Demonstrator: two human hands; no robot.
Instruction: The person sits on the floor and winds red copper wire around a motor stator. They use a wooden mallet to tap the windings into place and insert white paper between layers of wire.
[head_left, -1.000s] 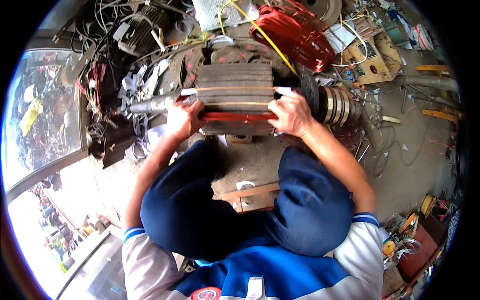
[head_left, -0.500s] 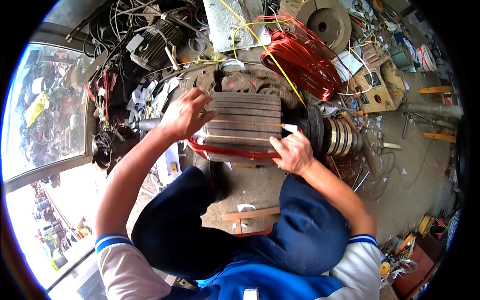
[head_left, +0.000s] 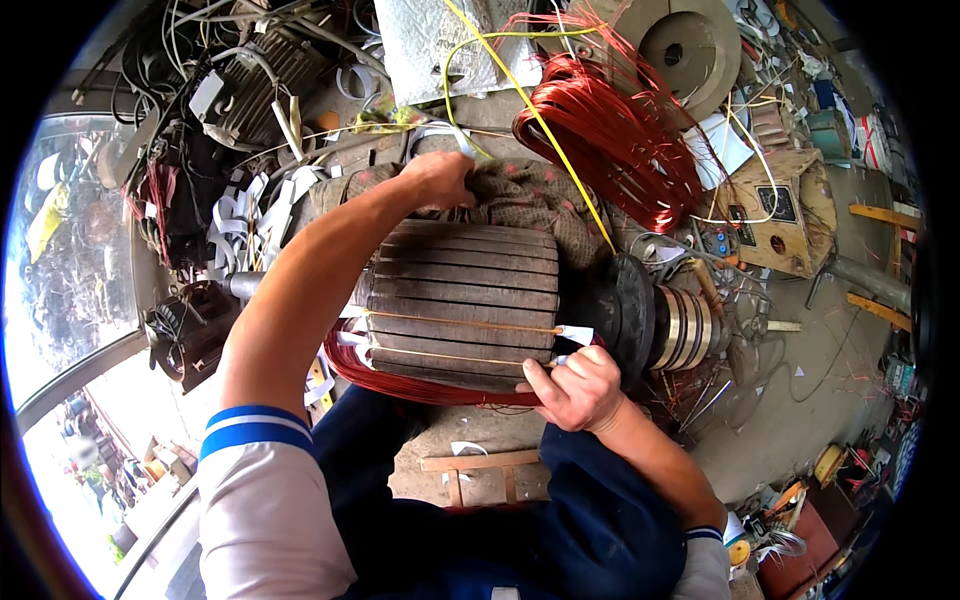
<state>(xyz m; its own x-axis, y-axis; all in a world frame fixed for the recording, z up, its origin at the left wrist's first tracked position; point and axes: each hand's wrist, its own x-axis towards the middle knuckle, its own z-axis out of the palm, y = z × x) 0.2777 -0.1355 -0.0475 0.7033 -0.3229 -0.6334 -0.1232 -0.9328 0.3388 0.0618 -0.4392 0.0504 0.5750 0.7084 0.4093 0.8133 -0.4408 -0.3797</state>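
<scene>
Fingers of the left hand are held at the patterned cloth, upper centre, their grip not discernible, while mid-frame the slotted cylinder is seen, red wires along its lower edge being clasped by the right hand, right of centre.

The rotor is lying mid-frame before me, cloth sitting just behind it, wire coil resting upper right, motor sitting upper left.
</scene>
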